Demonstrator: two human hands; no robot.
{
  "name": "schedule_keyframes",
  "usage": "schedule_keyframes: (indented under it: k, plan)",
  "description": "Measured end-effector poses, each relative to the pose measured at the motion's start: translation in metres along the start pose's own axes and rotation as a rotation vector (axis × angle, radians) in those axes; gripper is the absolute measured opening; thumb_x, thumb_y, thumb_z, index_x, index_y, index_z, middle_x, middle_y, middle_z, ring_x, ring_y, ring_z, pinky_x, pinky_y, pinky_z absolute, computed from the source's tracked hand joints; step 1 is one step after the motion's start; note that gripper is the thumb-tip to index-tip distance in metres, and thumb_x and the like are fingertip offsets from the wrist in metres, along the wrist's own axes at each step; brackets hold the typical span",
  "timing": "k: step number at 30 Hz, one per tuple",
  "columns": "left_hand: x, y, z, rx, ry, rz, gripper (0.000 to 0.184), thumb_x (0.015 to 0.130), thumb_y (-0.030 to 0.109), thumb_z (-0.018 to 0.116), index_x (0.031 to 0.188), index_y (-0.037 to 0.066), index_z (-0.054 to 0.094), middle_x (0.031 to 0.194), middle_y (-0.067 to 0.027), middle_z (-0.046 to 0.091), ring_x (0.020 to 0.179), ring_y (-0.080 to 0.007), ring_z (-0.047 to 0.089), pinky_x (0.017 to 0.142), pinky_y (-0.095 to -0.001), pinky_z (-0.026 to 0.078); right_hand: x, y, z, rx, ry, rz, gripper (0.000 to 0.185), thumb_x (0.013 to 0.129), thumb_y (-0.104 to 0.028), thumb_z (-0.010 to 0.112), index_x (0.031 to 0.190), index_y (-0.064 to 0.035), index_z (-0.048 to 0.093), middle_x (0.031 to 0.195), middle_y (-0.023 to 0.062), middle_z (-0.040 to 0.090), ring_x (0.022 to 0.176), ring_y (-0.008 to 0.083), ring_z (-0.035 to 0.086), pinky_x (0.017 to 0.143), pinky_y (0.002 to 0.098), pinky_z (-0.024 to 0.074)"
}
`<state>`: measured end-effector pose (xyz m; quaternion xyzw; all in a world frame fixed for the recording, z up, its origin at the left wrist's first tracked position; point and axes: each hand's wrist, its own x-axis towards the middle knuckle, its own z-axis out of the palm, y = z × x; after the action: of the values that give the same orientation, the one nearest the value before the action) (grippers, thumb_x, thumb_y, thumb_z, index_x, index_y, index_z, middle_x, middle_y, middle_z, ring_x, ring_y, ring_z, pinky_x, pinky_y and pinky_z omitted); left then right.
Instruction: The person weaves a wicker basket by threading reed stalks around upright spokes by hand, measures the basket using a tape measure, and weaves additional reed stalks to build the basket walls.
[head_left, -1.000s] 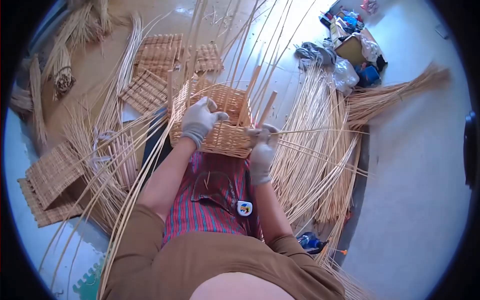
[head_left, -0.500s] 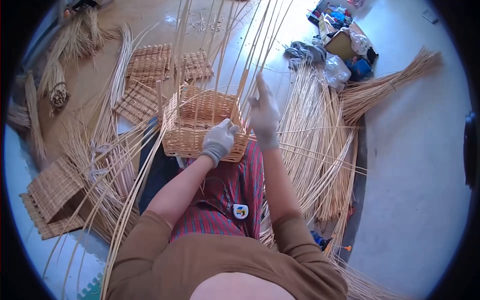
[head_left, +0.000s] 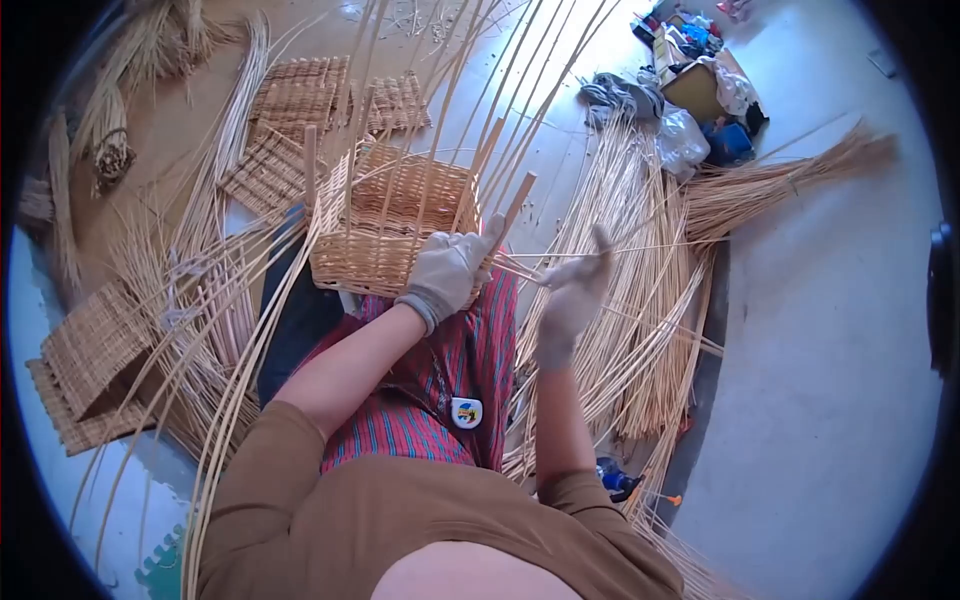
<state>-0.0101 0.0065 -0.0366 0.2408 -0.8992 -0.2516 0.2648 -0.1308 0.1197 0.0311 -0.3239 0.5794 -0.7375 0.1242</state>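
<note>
Right hand [head_left: 574, 300], in a pale grey glove, has swung out and down from the basket's right side, where it stood upright half a second ago. Left hand [head_left: 443, 268], gloved likewise, now reaches further onto the near right corner.

Tan rectangular basket of woven wicker [head_left: 365, 262] sits at the person's lap, open side up. Left fingers are bent over its near rim at that corner, gripping, tips close by a flat pale wooden stake [head_left: 517, 203] that leans right. Right fingers are spread – one points up, apart from the others, which reach toward the basket. Pale strands run out from the corner to this hand; cannot tell whether the fingers touch them.

Tall thin rods [head_left: 364, 95] rise out of the basket. Beneath it, a red-and-blue striped cloth [head_left: 395, 430] covers part of the lap; on it, a small white rounded case [head_left: 466, 412] with a coloured picture. Brown short-sleeved shirt [head_left: 420, 500] nearest the camera.

Further out, right: a broad heap of long straw-coloured reeds [head_left: 650, 330] on the floor, with a darker brown reed bundle [head_left: 790, 195] beyond – a clear plastic bag [head_left: 683, 142] lies near its base. Left and ahead: flat brown woven panels [head_left: 300, 95], some overlapping. Lower left, two more woven panels [head_left: 98, 340], one tilted over the other.
</note>
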Motion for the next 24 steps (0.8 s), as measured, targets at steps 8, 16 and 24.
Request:
schedule_keyframes:
  k: [8, 16, 24]
  plan:
    - [-0.025, 0.000, -0.016, -0.764, 0.385, 0.032, 0.032, 0.099, 0.006, 0.059, 0.130, 0.002, 0.057, 0.118, -0.0070, 0.063, 0.110, -0.0143, 0.061, 0.093, -0.0297, 0.052, 0.008, -0.002, 0.047, -0.086, -0.213, 0.115, 0.042, 0.103, -0.013, 0.054, 0.144, -0.0029, 0.051, 0.117, 0.0065, 0.064, 0.101, 0.0183, 0.062, 0.097, 0.0352, 0.0508]
    - [0.023, -0.032, -0.037, -0.942, 0.634, -0.186, 0.022, 0.097, 0.011, 0.068, 0.115, 0.000, 0.063, 0.099, -0.0082, 0.071, 0.091, -0.0187, 0.072, 0.080, -0.0292, 0.058, 0.022, 0.060, 0.035, -0.850, -0.331, 0.129, 0.039, 0.077, -0.029, 0.084, 0.093, -0.0039, 0.060, 0.083, 0.0149, 0.059, 0.080, 0.0351, 0.060, 0.074, 0.0448, 0.0482]
    - [0.059, 0.012, -0.016, -0.400, 0.284, 0.128, 0.063, 0.093, 0.015, 0.070, 0.148, 0.001, 0.042, 0.129, -0.0223, 0.065, 0.120, -0.0333, 0.064, 0.104, -0.0391, 0.049, 0.022, 0.070, 0.052, -1.023, -0.067, 0.066, 0.030, 0.086, -0.031, 0.071, 0.092, -0.0035, 0.061, 0.091, 0.0190, 0.065, 0.089, 0.0389, 0.064, 0.076, 0.0478, 0.0495]
